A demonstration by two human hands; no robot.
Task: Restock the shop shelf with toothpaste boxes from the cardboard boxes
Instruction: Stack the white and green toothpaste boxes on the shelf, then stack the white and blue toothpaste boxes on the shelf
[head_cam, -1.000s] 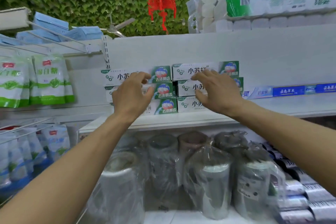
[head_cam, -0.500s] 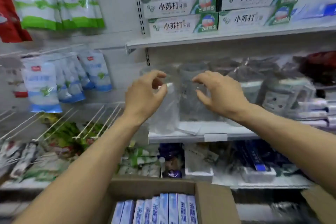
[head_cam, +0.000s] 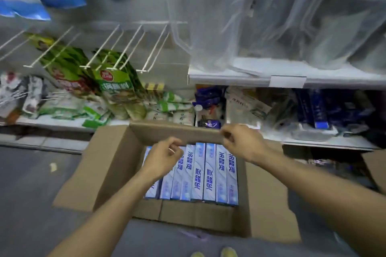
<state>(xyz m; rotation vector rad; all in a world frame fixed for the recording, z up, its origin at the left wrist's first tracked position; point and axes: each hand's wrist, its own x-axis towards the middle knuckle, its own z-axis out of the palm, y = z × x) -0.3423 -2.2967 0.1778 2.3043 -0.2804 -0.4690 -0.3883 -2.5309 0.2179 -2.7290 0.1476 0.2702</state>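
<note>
Shop floor [head_cam: 31,183], open carton [head_cam: 112,169] below the shelves [head_cam: 229,78], toothpaste boxes [head_cam: 208,173] packed on edge inside; left hand [head_cam: 163,158] loosely curled, empty, over the leftmost ones; right hand [head_cam: 242,144] curled at the far flap [head_cam: 177,131], grip impossible to tell; probably best to pinch several together, lift straight up.

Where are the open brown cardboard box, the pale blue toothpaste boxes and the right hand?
open brown cardboard box [head_cam: 116,165]: head view, left cardboard side.
pale blue toothpaste boxes [head_cam: 209,175]: head view, a middle box's face.
right hand [head_cam: 243,144]: head view, back of hand.
</note>
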